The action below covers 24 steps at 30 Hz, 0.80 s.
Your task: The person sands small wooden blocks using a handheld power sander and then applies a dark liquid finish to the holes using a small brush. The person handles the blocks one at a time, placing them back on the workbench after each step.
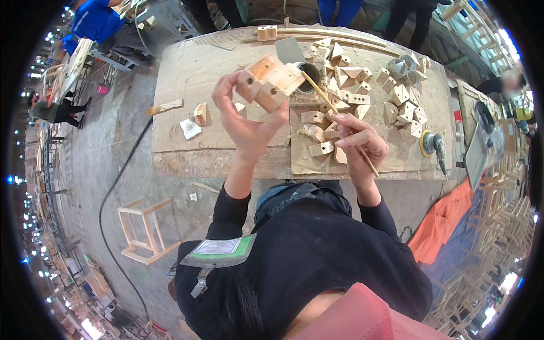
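Observation:
My left hand [249, 126] is closed around a pair of pale wooden blocks [262, 83] with drilled holes, raised above the worktable [221, 136]. Between the thumb and fingers of my right hand [362, 144] is a thin wooden stick [323, 95], slanting up to the left. Its far tip is close to the blocks' right edge; whether they touch I cannot tell. Behind that tip sits a round, dark-mouthed container [306, 85], partly hidden by the blocks. Many similar drilled corner blocks [358, 98] lie in a loose heap right of it.
An orbital sander [433, 146] rests at the table's right end, with clear plastic cups [403, 69] farther back. On the left are a flat wooden strip [165, 106] and a single block [200, 114]. A wooden frame [146, 231] and a black cable [126, 170] lie on the floor.

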Motion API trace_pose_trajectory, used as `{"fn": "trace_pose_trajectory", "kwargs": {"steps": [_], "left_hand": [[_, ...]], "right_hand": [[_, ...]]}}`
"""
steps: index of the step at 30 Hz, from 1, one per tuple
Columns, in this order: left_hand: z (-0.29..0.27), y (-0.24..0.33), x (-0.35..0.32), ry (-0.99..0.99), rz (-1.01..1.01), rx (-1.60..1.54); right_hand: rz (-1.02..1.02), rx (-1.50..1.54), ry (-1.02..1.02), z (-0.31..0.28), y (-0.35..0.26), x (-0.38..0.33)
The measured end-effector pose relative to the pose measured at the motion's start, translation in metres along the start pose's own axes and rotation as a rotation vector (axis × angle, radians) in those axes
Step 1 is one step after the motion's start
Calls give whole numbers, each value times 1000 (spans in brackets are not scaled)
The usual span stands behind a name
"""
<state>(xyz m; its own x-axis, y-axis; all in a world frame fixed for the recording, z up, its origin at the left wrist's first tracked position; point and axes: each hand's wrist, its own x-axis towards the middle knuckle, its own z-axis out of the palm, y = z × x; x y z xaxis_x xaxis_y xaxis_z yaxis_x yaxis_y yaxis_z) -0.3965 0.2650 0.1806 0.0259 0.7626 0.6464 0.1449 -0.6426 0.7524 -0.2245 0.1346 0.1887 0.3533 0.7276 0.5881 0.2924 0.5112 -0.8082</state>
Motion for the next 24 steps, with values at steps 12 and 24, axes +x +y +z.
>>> {"fn": "trace_pose_trajectory", "kwargs": {"steps": [12,24], "left_hand": [[89,-178,157,-403,-534,18],[256,-284,172,-1025,140,722]], "right_hand": [[317,-188,379,-81,22,-29],[536,-533,781,-153,-16,-108]]}}
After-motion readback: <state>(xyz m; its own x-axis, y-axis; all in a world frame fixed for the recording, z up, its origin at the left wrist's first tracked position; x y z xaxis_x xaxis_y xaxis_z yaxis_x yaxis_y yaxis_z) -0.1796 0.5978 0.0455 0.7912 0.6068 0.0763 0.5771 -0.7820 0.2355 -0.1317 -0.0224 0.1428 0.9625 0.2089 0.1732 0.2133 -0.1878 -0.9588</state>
